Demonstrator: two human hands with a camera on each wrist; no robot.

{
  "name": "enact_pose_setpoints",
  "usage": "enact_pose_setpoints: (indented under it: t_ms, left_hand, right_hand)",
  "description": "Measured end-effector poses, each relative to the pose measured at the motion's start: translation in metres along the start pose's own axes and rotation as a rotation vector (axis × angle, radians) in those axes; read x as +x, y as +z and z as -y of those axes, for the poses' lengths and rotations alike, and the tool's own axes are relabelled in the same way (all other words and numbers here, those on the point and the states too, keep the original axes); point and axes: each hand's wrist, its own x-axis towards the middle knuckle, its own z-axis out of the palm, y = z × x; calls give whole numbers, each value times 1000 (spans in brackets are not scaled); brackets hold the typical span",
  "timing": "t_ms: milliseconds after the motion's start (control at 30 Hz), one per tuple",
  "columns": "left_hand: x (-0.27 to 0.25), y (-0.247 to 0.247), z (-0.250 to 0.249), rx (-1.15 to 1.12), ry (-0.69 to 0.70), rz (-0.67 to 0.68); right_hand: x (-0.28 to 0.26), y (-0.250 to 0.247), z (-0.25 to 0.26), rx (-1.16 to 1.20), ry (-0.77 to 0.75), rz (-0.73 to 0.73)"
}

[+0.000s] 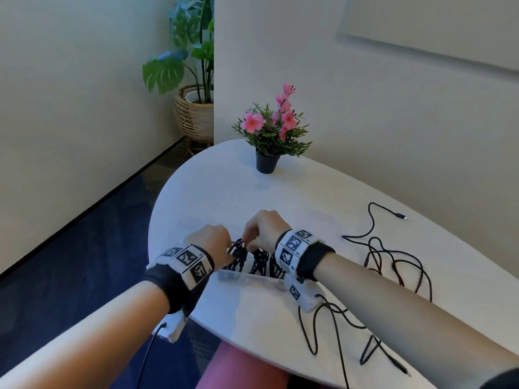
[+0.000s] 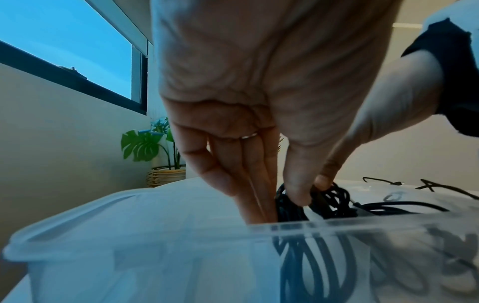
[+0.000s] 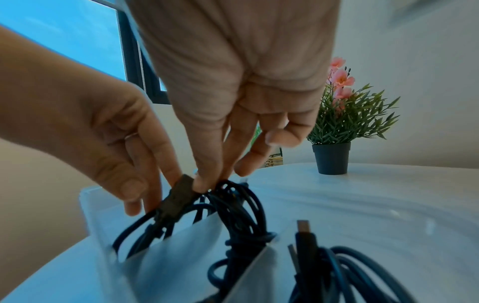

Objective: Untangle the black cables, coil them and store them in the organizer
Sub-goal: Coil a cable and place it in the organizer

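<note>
Sprawling loose cable right | flower pot behind hands

A rounded white surface carries a black pot of pink flowers at its far side, a clear plastic organizer near the front edge, and a loose black cable sprawled to the right of the organizer.
</note>
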Motion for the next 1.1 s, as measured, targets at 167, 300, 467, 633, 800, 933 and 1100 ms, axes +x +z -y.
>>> enact_pose_setpoints:
  t_ms: [167, 300, 467, 633, 800, 933, 1100]
  left_hand:
    - [-2, 0, 5, -52, -30, 31]
    - [-3, -6, -7, 61, -104, -48]
    - [8, -12, -13, 12, -128, -35]
    - [15, -9, -16, -47, -114, -23]
    - [21, -4, -18, -84, -80, -24]
    - [20, -3, -12, -111, -41, -22]
    - [18, -2, 3, -184, -41, -45]
  right_hand:
    - [9, 4, 12, -77, -5, -15]
    - [14, 15, 12, -134, 22, 30]
    - [19, 6, 7, -77, 1, 134]
    - [22, -8, -4, 24, -5, 69]
    - [21, -5, -3, 46, -13, 55]
    - [26, -1, 1, 41, 7, 12]
    - [30, 0, 8, 8, 20, 53]
